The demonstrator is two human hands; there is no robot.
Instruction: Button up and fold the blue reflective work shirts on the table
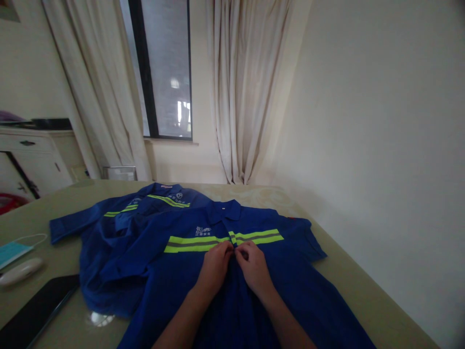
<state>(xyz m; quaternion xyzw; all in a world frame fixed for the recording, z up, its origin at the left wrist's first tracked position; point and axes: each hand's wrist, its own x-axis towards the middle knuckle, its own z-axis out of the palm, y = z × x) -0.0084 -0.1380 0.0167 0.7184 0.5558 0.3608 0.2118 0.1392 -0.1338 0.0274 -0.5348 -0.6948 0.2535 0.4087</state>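
A dark blue work jacket (290, 271) with a yellow-green reflective chest band and a white logo lies front side up before me, its collar pointing away. My left hand (217, 259) pinches one edge of the front opening just below the band. Close against it, my right hand (252, 261) pinches the other edge with thumb and forefinger. The fingertips of both hands nearly meet at the placket. Whether a button or fastener sits between them is too small to make out.
Behind and left lies a second blue jacket (105, 252), partly under the first. On the table (72, 329) at left are a black phone-like slab (39, 308), a white oblong object (22, 272) and a light-blue face mask (14, 253). A wall (381, 145) borders the right side.
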